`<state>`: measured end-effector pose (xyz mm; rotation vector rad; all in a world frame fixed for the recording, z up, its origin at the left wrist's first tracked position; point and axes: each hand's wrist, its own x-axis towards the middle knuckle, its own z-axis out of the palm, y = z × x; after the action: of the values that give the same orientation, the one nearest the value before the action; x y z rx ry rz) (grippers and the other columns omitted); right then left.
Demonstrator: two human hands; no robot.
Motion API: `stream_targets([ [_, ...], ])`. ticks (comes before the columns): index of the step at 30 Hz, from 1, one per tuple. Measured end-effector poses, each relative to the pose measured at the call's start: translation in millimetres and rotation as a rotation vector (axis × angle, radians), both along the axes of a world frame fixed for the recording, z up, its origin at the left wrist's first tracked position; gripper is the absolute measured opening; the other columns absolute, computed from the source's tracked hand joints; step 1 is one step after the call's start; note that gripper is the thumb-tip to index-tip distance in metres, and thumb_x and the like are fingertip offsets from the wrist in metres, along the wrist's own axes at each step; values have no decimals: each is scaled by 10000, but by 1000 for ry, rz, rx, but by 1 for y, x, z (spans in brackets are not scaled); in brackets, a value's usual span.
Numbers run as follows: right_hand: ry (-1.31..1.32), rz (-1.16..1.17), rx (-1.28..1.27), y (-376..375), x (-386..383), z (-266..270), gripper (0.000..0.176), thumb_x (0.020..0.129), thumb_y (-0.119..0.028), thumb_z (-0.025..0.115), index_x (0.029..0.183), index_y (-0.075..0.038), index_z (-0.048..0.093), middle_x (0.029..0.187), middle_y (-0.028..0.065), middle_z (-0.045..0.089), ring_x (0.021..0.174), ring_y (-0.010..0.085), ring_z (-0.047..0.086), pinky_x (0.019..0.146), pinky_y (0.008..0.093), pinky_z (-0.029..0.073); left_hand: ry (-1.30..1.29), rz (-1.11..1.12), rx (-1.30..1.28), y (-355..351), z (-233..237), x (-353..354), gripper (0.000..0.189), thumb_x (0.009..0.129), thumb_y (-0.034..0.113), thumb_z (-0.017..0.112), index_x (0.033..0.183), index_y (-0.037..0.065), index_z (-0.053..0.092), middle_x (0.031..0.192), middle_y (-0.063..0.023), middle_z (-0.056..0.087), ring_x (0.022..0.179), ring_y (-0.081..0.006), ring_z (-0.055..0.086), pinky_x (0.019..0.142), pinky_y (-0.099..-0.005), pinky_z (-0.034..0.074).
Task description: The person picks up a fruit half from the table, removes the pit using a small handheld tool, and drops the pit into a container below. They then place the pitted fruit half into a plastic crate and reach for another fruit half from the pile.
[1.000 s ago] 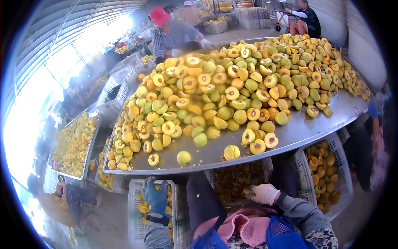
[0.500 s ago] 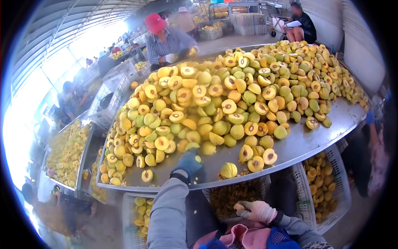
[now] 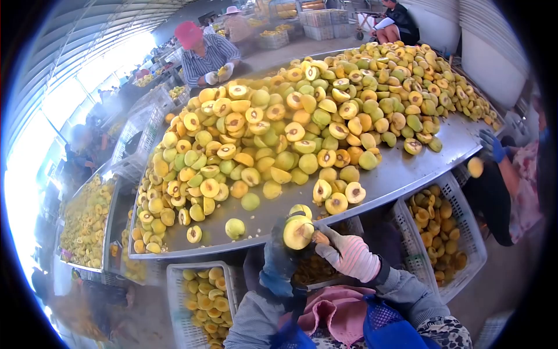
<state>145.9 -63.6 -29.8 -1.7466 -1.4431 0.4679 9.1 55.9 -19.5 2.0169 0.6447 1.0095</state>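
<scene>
In my left hand, in a blue glove, is a halved yellow peach, its cut face turned up. Another peach piece shows just beyond it, at the table's near edge. My right hand, in a striped pinkish-white glove, is closed, its fingertips right at the side of the peach half. A small orange-brown bit sticks out from those fingers; I cannot tell what it is. Behind both hands, a large heap of halved peaches covers much of the metal table, many with brown pits showing.
Crates of peach halves stand below the table, one at left and one at right. Between them, partly hidden by my hands, is a container of brown scraps. A person in a pink cap works across the table; a blue-gloved hand is at right.
My left hand has come back from the heap's edge toward me with a peach half. My right hand has risen from my lap to meet it. The view has shifted somewhat.
</scene>
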Motion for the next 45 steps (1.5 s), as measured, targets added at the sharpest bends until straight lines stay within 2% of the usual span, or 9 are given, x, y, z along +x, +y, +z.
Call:
stream_targets([
  [15,-45,68,-210,-20,-2,-27,474,956,-349,509,1276,-1,547,879,241,677,808,415,655,712,481,505,45,127,-152,-43,-8,2,385,826,192,747,1133,0,616,1004,-170,685,898,-296,680,792,-370,532],
  [20,-30,124,-266,-26,-2,-20,382,972,-303,494,1210,-15,574,926,241,677,843,421,649,732,481,498,-92,107,-286,-42,-31,7,405,960,373,588,1116,2,636,941,-101,691,838,-202,655,771,-318,516],
  [23,512,190,-223,-33,-16,-4,352,980,-317,501,1136,-18,602,939,239,677,850,436,638,735,482,493,-110,51,-423,-48,-7,4,345,977,288,557,1113,-18,641,950,-97,692,852,-189,651,786,-306,517],
  [27,123,84,-185,-36,-15,0,406,994,-381,507,1063,-7,646,846,210,674,751,383,641,719,432,501,-72,46,113,-43,-9,7,280,972,172,535,1112,-39,655,987,-97,695,877,-168,649,804,-294,524],
  [31,916,137,-449,-41,-17,15,341,1010,-352,515,984,-25,608,691,-25,545,605,97,516,561,266,413,-632,-440,-907,-31,-35,0,246,937,110,584,1109,-49,660,1020,-95,694,872,-148,647,786,-282,537],
  [37,938,50,-373,-35,-21,-17,368,970,-465,565,951,-102,618,663,-52,538,497,58,458,452,217,322,-495,-387,-609,-33,-35,24,170,909,118,654,982,-22,715,848,-78,714,766,-101,631,707,-264,529],
  [40,921,34,-366,-37,-31,-35,399,966,-476,573,984,-81,631,702,-55,567,569,49,492,505,213,354,-727,-750,-1077,-26,-31,13,208,913,153,628,1009,-15,703,868,-89,708,726,-134,638,701,-275,531],
  [43,689,108,-348,-31,-26,-71,386,974,-397,575,1046,-26,650,800,-16,615,718,88,550,658,252,433,-915,-488,-821,-30,-39,-8,249,924,191,592,1048,-9,675,952,-104,690,776,-171,651,736,-299,540],
  [45,601,253,-788,-29,-7,-34,377,982,-322,563,1133,17,628,902,80,667,847,172,612,803,324,502,-710,-74,-672,-31,-35,-34,272,909,206,604,1072,-5,658,1004,-119,676,833,-202,646,774,-324,534],
])
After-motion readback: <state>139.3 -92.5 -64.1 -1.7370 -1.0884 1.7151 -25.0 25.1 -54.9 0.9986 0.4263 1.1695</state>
